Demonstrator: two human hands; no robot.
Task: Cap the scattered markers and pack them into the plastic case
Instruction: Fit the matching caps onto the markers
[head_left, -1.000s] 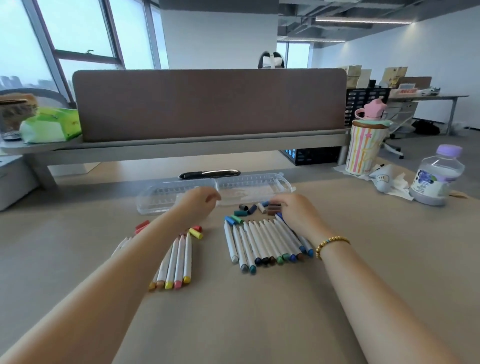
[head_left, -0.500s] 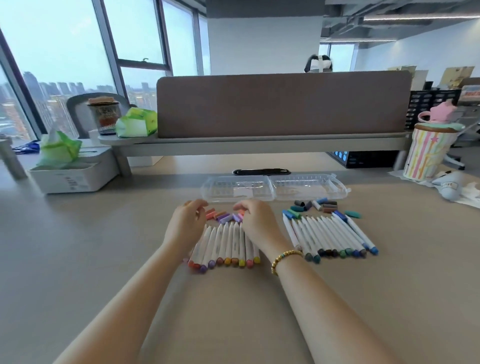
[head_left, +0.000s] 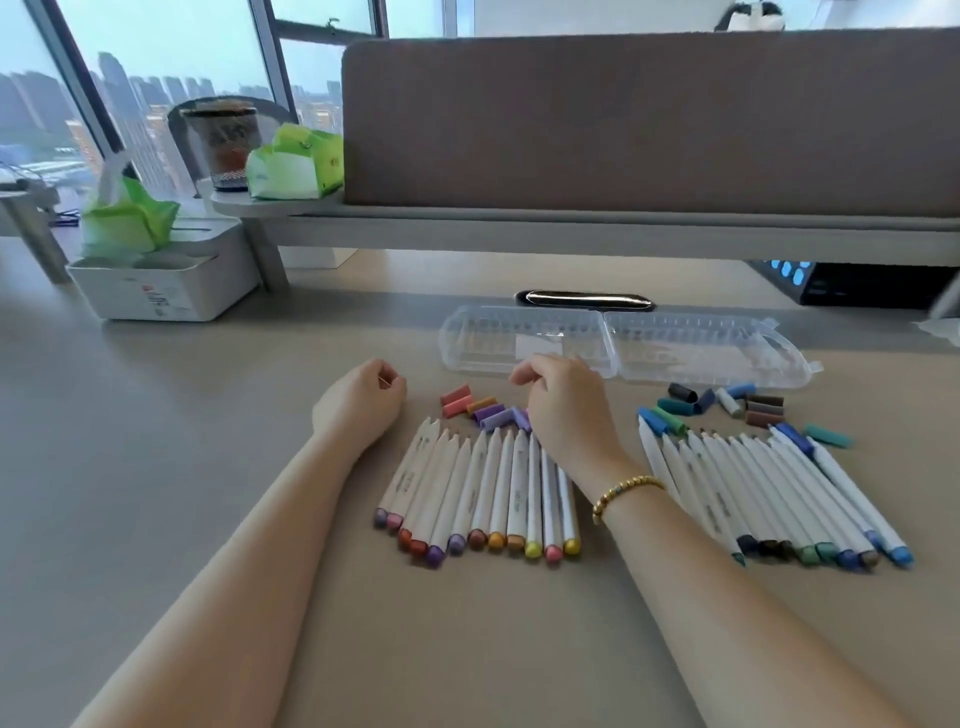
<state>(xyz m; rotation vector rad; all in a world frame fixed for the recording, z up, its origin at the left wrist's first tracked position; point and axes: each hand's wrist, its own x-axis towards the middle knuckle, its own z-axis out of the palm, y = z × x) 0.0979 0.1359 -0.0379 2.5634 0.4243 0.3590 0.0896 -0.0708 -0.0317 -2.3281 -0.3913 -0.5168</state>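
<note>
Two fans of uncapped white markers lie on the beige desk: a warm-coloured group (head_left: 483, 488) in the middle and a blue-green group (head_left: 769, 488) to the right. Loose red, orange and purple caps (head_left: 480, 408) lie above the first group, and dark, blue and green caps (head_left: 727, 402) above the second. Behind them the clear plastic case (head_left: 701, 348) lies open and empty. My left hand (head_left: 358, 400) rests on the desk left of the warm markers, curled into a fist with nothing visible in it. My right hand (head_left: 566, 405) hovers over the purple caps with fingers loosely bent.
At the back left stand a white box (head_left: 156, 296) with a green bag, a cup (head_left: 228, 145) and a green pack (head_left: 296, 166) on a raised shelf. A brown divider panel (head_left: 623, 119) closes off the desk behind. A black cable slot (head_left: 582, 300) sits just behind the case.
The view has swung left and closer. My left hand has drawn off the warm markers to the left, and my right hand has come to the warm group's caps.
</note>
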